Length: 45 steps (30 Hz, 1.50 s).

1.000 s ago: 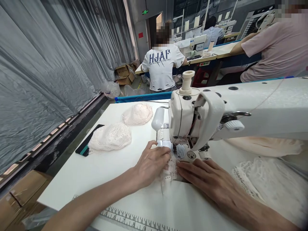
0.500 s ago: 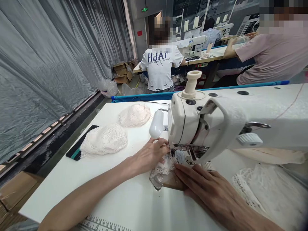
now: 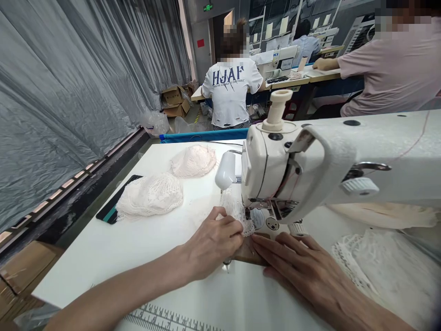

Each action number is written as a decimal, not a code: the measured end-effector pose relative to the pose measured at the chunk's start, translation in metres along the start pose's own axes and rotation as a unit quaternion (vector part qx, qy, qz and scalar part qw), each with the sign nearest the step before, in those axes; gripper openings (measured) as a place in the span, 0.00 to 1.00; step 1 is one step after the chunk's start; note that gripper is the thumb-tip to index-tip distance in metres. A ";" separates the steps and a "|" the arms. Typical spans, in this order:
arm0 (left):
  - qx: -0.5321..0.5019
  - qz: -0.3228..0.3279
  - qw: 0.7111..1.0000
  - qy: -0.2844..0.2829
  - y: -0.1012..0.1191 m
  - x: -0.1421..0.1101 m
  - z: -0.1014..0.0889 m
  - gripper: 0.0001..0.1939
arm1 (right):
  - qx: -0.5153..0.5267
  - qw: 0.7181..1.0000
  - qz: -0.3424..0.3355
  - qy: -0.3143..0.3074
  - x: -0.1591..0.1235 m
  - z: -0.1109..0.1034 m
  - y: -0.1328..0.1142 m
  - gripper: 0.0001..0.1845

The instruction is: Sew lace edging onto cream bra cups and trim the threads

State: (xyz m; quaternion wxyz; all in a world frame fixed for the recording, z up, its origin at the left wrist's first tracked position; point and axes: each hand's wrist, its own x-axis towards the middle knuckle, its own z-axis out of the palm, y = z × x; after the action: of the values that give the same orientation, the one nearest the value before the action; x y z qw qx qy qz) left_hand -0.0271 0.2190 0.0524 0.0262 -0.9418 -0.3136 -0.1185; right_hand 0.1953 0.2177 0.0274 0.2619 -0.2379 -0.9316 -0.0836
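A white sewing machine stands on the white table. A small piece of white lace lies under its needle and runs out behind the presser foot. My left hand rests on the near end of the lace, fingers curled and pressing it down. My right hand lies flat beside it, fingers stretched toward the needle plate, on a brownish piece under the lace.
Two heaps of pale lace pieces lie on the table's left, one on a dark tablet. More lace is piled at right. Two people work at tables behind. Grey plastic sheeting hangs left.
The lace has fed backward through the machine and now shows behind the needle. My left hand slid a little toward me; my right hand stays flat.
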 end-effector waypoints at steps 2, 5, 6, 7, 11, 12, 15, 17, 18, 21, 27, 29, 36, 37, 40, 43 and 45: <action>0.012 -0.003 1.000 0.000 0.002 0.000 -0.001 0.10 | -0.002 1.000 0.002 0.003 0.000 0.000 -0.001 0.17; 0.020 -0.004 1.000 0.009 0.003 0.000 0.000 0.11 | -0.009 1.000 0.000 -0.004 -0.001 0.001 -0.002 0.16; 0.021 -0.003 1.000 0.012 0.003 0.000 0.000 0.12 | -0.009 1.000 0.000 -0.005 0.000 0.001 -0.002 0.16; 0.022 -0.003 1.000 0.014 0.003 0.000 0.001 0.12 | -0.009 1.000 -0.001 -0.006 0.000 0.001 -0.002 0.16; 0.021 -0.006 1.000 0.018 0.004 -0.001 0.001 0.12 | -0.001 1.000 -0.003 0.007 0.001 0.000 -0.003 0.16; 0.020 -0.007 1.000 0.019 0.004 -0.001 0.001 0.12 | 0.001 1.000 -0.001 0.010 0.002 0.000 -0.003 0.16; 0.014 -0.010 1.000 0.019 0.004 -0.001 0.000 0.12 | 0.010 1.000 0.005 0.010 0.002 0.000 -0.002 0.16; 0.012 -0.016 1.000 0.018 0.002 -0.001 0.002 0.12 | 0.010 1.000 0.003 0.008 0.002 0.001 -0.002 0.16; 0.012 -0.020 1.000 0.017 0.001 -0.001 0.004 0.11 | 0.008 1.000 0.002 0.007 0.002 0.001 -0.002 0.16; 0.004 -0.035 0.999 0.021 -0.005 -0.001 0.011 0.11 | 0.003 1.000 -0.003 0.002 0.001 0.002 -0.001 0.16; -0.007 -0.070 0.997 0.040 -0.017 0.003 0.014 0.09 | 0.016 1.000 0.015 -0.013 -0.002 0.006 -0.001 0.17; -0.008 -0.078 0.996 0.035 -0.019 0.005 0.013 0.08 | 0.015 1.000 0.011 -0.005 -0.003 0.007 0.000 0.17; -0.048 -0.100 0.994 0.020 -0.020 -0.003 0.007 0.12 | -0.003 1.000 -0.025 -0.014 -0.004 0.009 0.008 0.17; -0.058 -0.104 0.993 0.023 -0.023 -0.009 0.003 0.12 | -0.003 0.999 -0.031 -0.015 -0.003 0.008 0.009 0.16; -0.055 -0.153 0.986 0.030 -0.032 -0.033 -0.019 0.13 | 0.007 0.998 -0.059 -0.023 0.005 -0.002 0.008 0.16; -0.011 -0.214 0.976 -0.029 -0.025 -0.060 -0.039 0.10 | 0.041 0.995 -0.087 -0.029 0.018 -0.013 -0.005 0.14; 0.015 -0.239 0.967 -0.087 -0.005 -0.075 -0.047 0.09 | 0.058 0.994 -0.088 -0.029 0.026 -0.016 -0.023 0.13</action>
State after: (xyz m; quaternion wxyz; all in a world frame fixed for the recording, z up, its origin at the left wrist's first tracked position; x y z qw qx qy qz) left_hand -0.0985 0.1733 0.0802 -0.0164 -0.8455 -0.5327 -0.0342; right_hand 0.1716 0.2039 0.0539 0.2401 -0.1416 -0.9593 -0.0454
